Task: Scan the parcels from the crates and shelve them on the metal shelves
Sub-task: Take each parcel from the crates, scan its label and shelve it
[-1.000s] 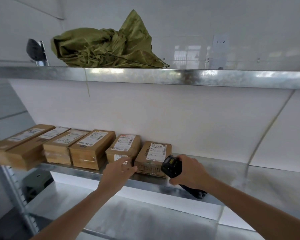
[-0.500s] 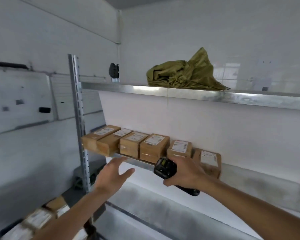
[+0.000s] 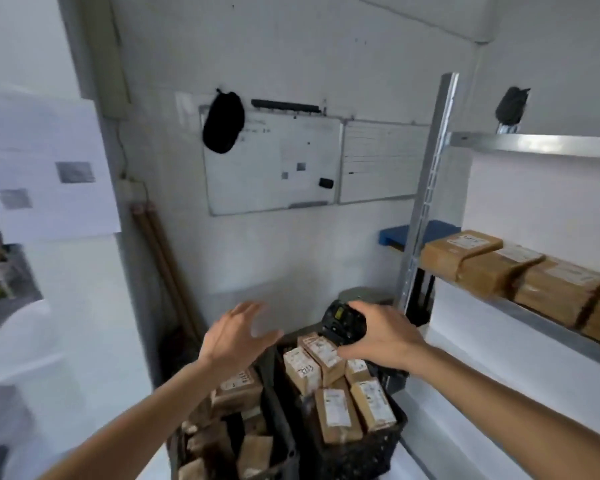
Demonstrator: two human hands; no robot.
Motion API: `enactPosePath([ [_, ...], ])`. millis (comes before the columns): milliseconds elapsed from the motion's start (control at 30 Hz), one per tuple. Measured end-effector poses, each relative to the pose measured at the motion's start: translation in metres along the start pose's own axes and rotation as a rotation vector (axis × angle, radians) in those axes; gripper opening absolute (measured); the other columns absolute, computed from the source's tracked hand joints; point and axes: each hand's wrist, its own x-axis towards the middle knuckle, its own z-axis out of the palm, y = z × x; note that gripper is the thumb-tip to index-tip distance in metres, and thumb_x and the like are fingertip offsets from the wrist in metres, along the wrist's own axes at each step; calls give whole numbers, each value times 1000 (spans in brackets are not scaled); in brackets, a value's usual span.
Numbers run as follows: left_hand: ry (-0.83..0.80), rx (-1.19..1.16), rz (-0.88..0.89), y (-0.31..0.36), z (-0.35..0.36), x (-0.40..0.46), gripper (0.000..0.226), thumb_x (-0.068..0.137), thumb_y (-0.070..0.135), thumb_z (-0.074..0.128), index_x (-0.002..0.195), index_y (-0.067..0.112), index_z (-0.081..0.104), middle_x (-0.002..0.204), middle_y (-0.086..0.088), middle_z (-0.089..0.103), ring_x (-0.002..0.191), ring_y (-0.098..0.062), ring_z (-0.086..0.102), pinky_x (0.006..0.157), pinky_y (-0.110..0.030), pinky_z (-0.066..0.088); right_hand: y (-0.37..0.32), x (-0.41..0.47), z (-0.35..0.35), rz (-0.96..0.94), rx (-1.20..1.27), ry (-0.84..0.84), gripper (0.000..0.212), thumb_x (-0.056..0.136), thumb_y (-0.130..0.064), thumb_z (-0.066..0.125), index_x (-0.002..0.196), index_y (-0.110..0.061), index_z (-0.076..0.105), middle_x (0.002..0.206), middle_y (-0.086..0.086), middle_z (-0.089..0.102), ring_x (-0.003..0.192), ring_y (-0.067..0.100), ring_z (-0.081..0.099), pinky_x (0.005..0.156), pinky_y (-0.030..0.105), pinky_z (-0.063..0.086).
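Swung away from the metal shelves (image 3: 534, 145), the view now looks down and left toward the wall and two dark crates, where half a second ago it faced the shelf row head-on. Those shelves now sit at the right edge, their upright post beside the whiteboard (image 3: 274, 164) that has come into view on the wall, with a black cap (image 3: 223, 121) hanging over its top left corner. The olive bag that lay on the top shelf is out of view. A row of shelved parcels (image 3: 520, 271) lies side by side on the middle shelf, labels up, seen from their left end instead of from the front.

Below, the right crate (image 3: 368, 448) and the left crate (image 3: 288, 455) stand side by side, touching, both filled with brown crate parcels (image 3: 329, 386) bearing white labels; these were only a blur at the bottom corner before.

Both arms have turned with the view. The left hand (image 3: 238, 337) is spread, fingers straight and apart, holding nothing, hovering above the left crate; its pose is much as before. The right hand (image 3: 383, 336) curls round the black scanner (image 3: 342, 322), gripping it as earlier, now above the far end of the right crate instead of in front of the shelf.
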Motion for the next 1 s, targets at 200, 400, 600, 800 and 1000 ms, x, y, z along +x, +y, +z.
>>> enactPosePath([
  [200, -11, 36, -228, -133, 23, 8, 69, 90, 67, 55, 149, 33, 44, 146, 11, 51, 130, -16, 52, 93, -33, 49, -54, 95, 110, -72, -12, -136, 80, 67, -55, 84, 139, -34, 56, 126, -7, 68, 112, 19, 65, 86, 37, 58],
  [400, -102, 63, -402, -234, 102, 47, 64, 94, 61, 52, 151, 33, 40, 148, 10, 50, 127, -17, 55, 83, -30, 46, -53, 210, 240, 34, 9, -322, 83, 63, -60, 81, 134, -25, 56, 124, -2, 66, 109, 22, 66, 87, 40, 59],
  [600, -198, 3, -490, -316, 208, 84, 40, 98, 53, 52, 125, 25, 59, 113, 11, 63, 100, -17, 62, 73, -32, 51, -24, 292, 383, 152, 48, -414, 60, 61, -62, 80, 105, -30, 56, 95, -9, 65, 84, 16, 67, 69, 34, 60],
  [800, -286, -22, -528, -386, 298, 106, 37, 98, 47, 50, 126, 24, 58, 110, 5, 66, 88, -20, 64, 73, -40, 56, -2, 321, 493, 273, 62, -458, 58, 70, -61, 80, 111, -29, 54, 105, -8, 65, 94, 20, 68, 71, 32, 57],
  [1000, -325, -83, -529, -434, 356, 139, 44, 99, 46, 54, 141, 32, 51, 122, -1, 67, 101, -24, 65, 73, -34, 50, 5, 344, 558, 418, 165, -416, 56, 66, -60, 79, 109, -30, 57, 107, -6, 65, 101, 24, 67, 82, 37, 57],
])
